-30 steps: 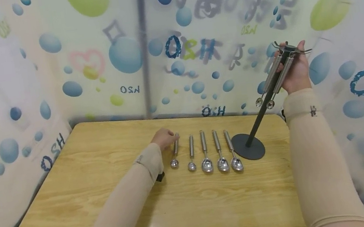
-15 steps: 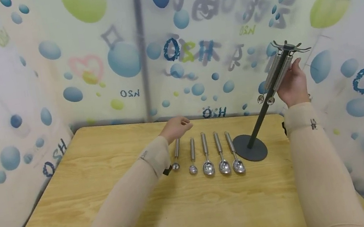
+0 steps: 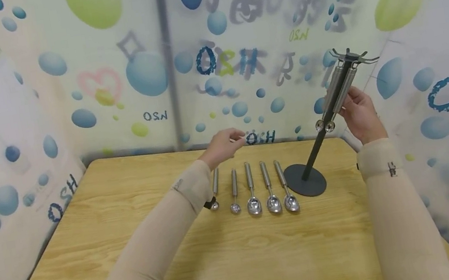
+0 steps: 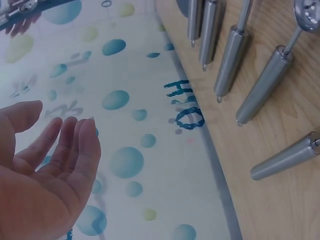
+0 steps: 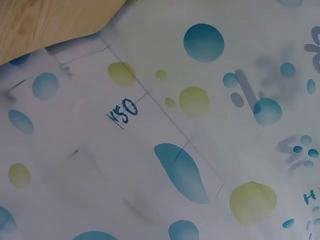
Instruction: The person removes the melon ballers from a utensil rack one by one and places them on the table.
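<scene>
In the head view, my left hand (image 3: 222, 147) is raised above the back of the table, fingers loosely bent and holding nothing. The left wrist view shows its palm (image 4: 55, 175) upturned. Below it lies a row of steel scoops (image 3: 254, 206), handles pointing to the back; the two leftmost, such as the small baller (image 3: 236, 207), have small round heads. My right hand (image 3: 362, 116) is beside a dark hook stand (image 3: 316, 147), against slim steel scoops (image 3: 344, 89) hanging from its hooks. Its fingers are partly hidden behind them, so their grip is unclear.
The stand rises from a round base (image 3: 306, 180) at the right end of the row and appears slanted. A wooden table (image 3: 244, 264) carries everything. Patterned curtains (image 3: 152, 127) enclose its back and sides. The right wrist view holds only curtain and a table corner (image 5: 50, 25).
My left hand has left the leftmost scoop's handle, rising and moving right. The right hand has slid down from the stand's top along the hanging scoops.
</scene>
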A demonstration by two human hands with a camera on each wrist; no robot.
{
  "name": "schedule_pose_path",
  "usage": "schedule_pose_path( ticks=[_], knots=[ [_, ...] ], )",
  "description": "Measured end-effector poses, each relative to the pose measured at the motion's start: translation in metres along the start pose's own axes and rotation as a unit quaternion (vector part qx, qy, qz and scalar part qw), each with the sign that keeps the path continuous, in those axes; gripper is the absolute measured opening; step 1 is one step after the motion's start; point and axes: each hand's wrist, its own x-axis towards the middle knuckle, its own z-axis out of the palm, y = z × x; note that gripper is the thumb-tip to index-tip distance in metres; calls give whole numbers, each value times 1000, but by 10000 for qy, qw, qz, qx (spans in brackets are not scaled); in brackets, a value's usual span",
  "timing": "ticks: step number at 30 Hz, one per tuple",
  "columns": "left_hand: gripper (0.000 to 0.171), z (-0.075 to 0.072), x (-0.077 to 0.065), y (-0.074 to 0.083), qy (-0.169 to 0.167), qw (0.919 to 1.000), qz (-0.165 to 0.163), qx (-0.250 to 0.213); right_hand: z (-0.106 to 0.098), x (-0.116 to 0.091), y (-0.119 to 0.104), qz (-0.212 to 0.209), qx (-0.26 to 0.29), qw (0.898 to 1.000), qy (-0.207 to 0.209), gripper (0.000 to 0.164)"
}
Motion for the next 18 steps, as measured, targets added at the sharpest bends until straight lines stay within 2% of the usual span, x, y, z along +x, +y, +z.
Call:
schedule_pose_path(
  ticks=[3,8,13,18],
  knots=[
    [36,1,0,5,-8,9999,87,-54,3,2,-8,-337,-30,9983,475,28],
    [36,5,3,7,-24,9997,136,-216,10,10,-36,-845,203,9870,1349,40],
    [39,11,4,14,-115,9995,196,-233,16,17,-59,-944,23,9844,1485,44],
    [38,16,7,19,-182,9993,290,-118,22,24,-67,-871,-337,9825,1614,37]
  ],
)
